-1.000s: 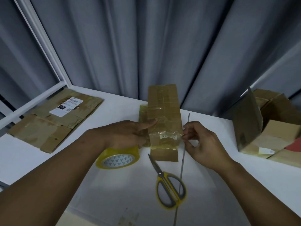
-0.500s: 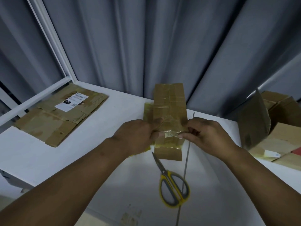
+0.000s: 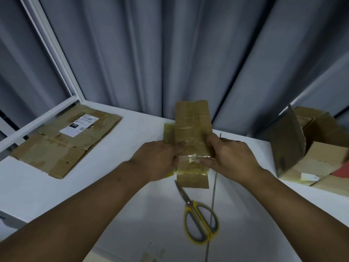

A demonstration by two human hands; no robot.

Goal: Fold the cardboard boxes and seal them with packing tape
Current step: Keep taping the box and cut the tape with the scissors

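A narrow brown cardboard box [image 3: 192, 121], flattened and covered in old clear tape, lies on the white table [image 3: 117, 201] pointing away from me. My left hand [image 3: 158, 161] grips its left edge, thumb on top. My right hand [image 3: 232, 157] grips the right edge, thumb pressing a shiny strip of clear tape [image 3: 194, 157] that runs across the box. The yellow tape roll [image 3: 171, 174] is almost wholly hidden under my left hand; only a sliver shows.
Yellow-handled scissors [image 3: 200, 222] lie near me, below the box. A flattened carton with a white label [image 3: 64, 138] rests at the left. Open and folded boxes [image 3: 309, 148] pile up at the right. Grey curtains hang behind the table.
My right hand came in from beside the box onto its right edge and the tape strip. My left hand closed round the left edge, covering the tape roll.
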